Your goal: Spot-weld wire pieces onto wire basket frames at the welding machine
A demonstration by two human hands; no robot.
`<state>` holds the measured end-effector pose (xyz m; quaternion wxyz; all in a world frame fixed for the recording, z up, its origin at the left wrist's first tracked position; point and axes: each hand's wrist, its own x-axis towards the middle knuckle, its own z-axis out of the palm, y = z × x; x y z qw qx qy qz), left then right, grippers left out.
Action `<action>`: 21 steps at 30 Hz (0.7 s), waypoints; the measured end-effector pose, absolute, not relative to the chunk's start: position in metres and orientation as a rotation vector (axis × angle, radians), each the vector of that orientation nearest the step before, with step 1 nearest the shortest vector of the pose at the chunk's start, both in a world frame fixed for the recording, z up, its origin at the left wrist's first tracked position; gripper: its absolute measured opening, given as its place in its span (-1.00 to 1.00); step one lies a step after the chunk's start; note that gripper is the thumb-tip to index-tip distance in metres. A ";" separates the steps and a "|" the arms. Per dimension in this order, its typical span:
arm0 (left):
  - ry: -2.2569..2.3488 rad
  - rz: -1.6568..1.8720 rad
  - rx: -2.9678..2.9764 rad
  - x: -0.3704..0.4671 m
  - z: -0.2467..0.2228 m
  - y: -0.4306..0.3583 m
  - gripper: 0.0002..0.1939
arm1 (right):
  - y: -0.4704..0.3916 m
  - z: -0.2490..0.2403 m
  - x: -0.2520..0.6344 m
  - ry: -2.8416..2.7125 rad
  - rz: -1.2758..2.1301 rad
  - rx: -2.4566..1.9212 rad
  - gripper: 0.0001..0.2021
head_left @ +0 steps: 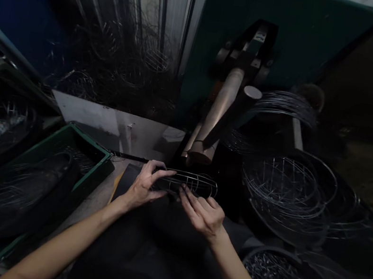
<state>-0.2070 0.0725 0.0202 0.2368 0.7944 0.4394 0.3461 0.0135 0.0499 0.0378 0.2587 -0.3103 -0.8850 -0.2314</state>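
A round wire frame (203, 179) with crossing wires is held low in front of me, seen nearly edge-on over my dark-clothed lap. My left hand (148, 182) grips its left side, thumb below and fingers above. My right hand (203, 210) is at the frame's near side, its index fingertip touching the wires near the middle and the other fingers curled. Just beyond the frame are the rounded metal arms (217, 116) of a green machine (297, 43). Whether my right fingers pinch a small piece is too dark to tell.
Wire rings fill a round container (250, 206) at the right, below a wire coil (286, 104). Short metal pieces fill a tub (259, 249) at lower right. A green crate (94, 169) with wires stands left. Tangled wire frames (155, 59) lie behind a pale board (110, 123).
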 end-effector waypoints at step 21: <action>1.262 0.960 2.274 -0.200 0.014 0.079 -0.47 | 0.057 0.033 0.017 -2.362 -0.556 -0.868 -0.52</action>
